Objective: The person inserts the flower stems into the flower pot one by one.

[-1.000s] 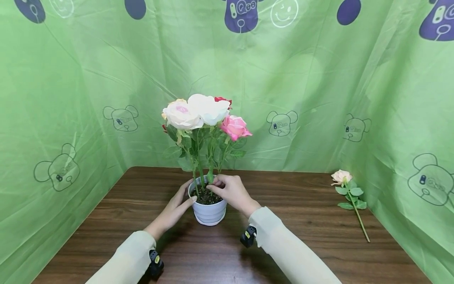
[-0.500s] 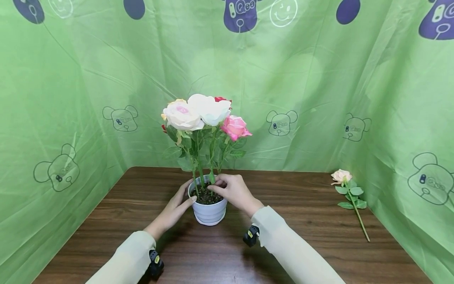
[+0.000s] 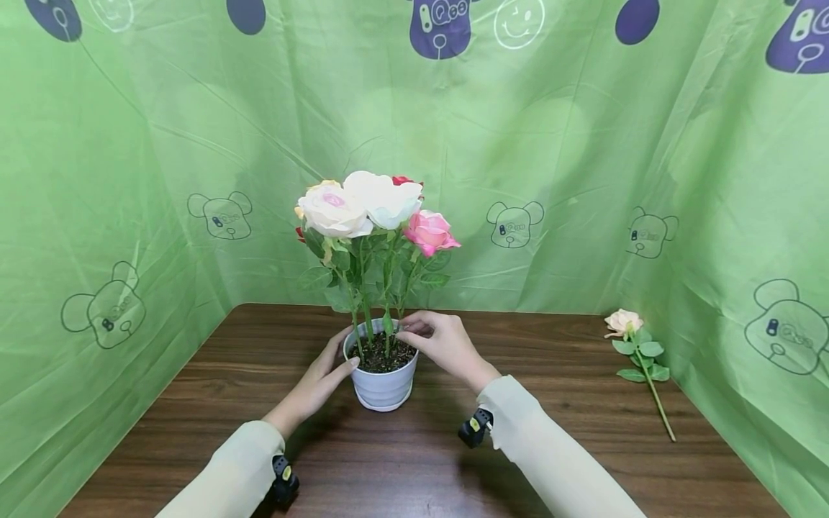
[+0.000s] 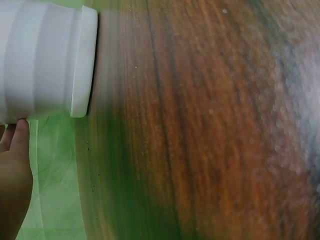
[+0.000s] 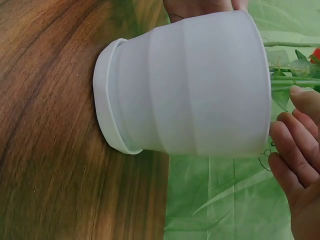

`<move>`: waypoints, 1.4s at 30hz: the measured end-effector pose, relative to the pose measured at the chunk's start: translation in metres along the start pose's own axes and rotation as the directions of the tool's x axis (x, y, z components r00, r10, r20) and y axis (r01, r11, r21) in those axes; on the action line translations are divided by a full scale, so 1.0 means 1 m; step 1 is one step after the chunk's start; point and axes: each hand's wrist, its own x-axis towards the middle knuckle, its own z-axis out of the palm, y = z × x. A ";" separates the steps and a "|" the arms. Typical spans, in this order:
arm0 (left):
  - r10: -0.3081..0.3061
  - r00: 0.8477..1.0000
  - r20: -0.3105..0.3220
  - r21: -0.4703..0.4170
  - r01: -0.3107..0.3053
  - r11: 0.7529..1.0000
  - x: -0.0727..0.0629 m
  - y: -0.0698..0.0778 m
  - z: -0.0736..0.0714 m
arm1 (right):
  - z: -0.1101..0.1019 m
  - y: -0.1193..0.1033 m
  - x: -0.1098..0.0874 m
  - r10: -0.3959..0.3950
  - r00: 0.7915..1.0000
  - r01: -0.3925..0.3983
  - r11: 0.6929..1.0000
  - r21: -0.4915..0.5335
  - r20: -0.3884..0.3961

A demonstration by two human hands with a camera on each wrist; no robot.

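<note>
A white ribbed flowerpot (image 3: 383, 388) with a matching saucer (image 5: 107, 95) stands on the table, filled with dark soil (image 3: 382, 360). Artificial roses rise from it: two large pale blooms (image 3: 333, 210), a pink rose (image 3: 430, 232), and red and yellow ones partly hidden behind. My left hand (image 3: 317, 375) holds the pot's left side, thumb at the front rim and fingers round the far side. At the right rim, my right hand (image 3: 447, 345) has its fingers loosely bent, thumb and fingers apart beside the stems. In the right wrist view its fingertips are right at the rim.
A single peach rose (image 3: 624, 322) with a leafy stem lies on the right side of the brown wooden table (image 3: 544, 374). Green printed cloth (image 3: 557, 144) hangs round the back and both sides. Each wrist carries a small black camera (image 3: 476, 427).
My right hand has drawn back to the right, from a stem over the soil to the pot's right rim. The left hand and the pot stay in place.
</note>
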 end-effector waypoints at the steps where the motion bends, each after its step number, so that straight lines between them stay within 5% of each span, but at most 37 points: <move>1: -0.001 1.000 0.001 -0.002 0.001 1.000 0.000 0.000 0.000 | -0.002 0.000 -0.001 0.003 1.000 -0.003 1.000 0.006 -0.002; 11: 0.004 1.000 0.007 -0.026 -0.004 1.000 0.001 0.001 0.000 | -0.029 0.014 -0.016 0.052 0.999 -0.051 0.998 0.029 -0.008; 27: -0.003 1.000 0.003 -0.019 0.003 1.000 0.000 0.002 -0.001 | -0.103 0.060 -0.065 0.143 0.985 -0.156 0.978 -0.139 -0.096; 36: -0.003 1.000 0.002 -0.024 0.003 1.000 0.000 -0.001 0.001 | -0.150 0.101 -0.108 0.200 0.965 -0.244 0.924 -0.294 -0.171; 42: -0.002 1.000 0.002 -0.046 0.002 0.999 0.000 -0.001 0.001 | -0.184 0.128 -0.146 0.279 0.932 -0.345 0.877 -0.335 -0.230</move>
